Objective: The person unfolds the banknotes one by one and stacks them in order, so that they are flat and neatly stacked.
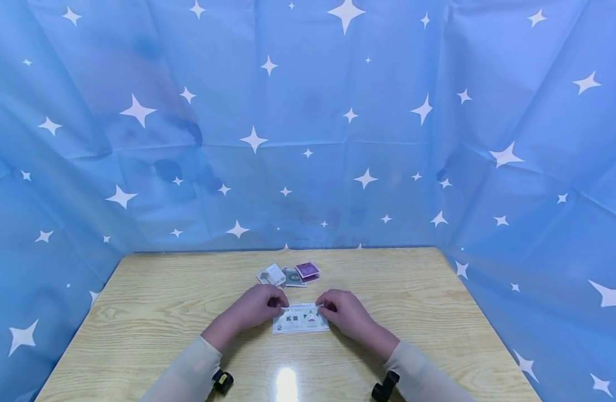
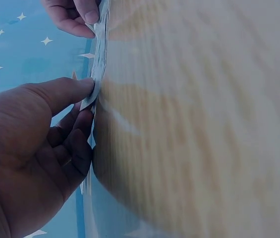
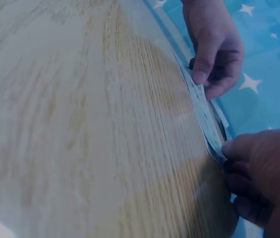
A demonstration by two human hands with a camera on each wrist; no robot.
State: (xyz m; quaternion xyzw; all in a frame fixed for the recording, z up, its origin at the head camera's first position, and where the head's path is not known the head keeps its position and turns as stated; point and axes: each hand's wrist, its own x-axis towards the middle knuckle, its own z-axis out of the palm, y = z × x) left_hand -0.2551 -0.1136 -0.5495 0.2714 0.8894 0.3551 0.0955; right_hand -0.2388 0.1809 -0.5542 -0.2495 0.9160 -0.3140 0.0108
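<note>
A pale green printed paper with a "2" in one corner and small pictures lies at the table's middle, its long side across. My left hand pinches its upper left corner between thumb and fingers. At the upper right corner my right hand pinches it the same way. Edge-on in the left wrist view, the paper looks thin and layered, with the left thumb pressed on it. The right wrist view has the paper slanting between both hands, low over the wood.
Just beyond the hands lie a white folded paper, a dark green card and a purple folded piece, close together. The wooden table ends at a blue curtain with white stars.
</note>
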